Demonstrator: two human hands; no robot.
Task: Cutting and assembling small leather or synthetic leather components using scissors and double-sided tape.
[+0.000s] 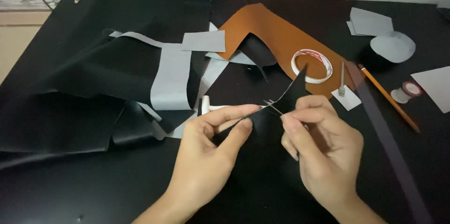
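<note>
Your left hand (206, 151) pinches the edge of a small black leather piece (281, 106) between thumb and forefinger, held up between both hands. Your right hand (323, 151) has its fingers pressed together on a thin metal tool (273, 106) touching that piece. Just beyond your right fingers lies a tape roll (312, 66) on brown leather (276, 31)

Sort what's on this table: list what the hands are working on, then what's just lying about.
In hand:
- left hand and right hand, both pinching the black leather piece

Lying about:
- brown leather sheet
- tape roll
- pencil
- thread spool
- grey-backed black sheets
- grey offcuts
</note>
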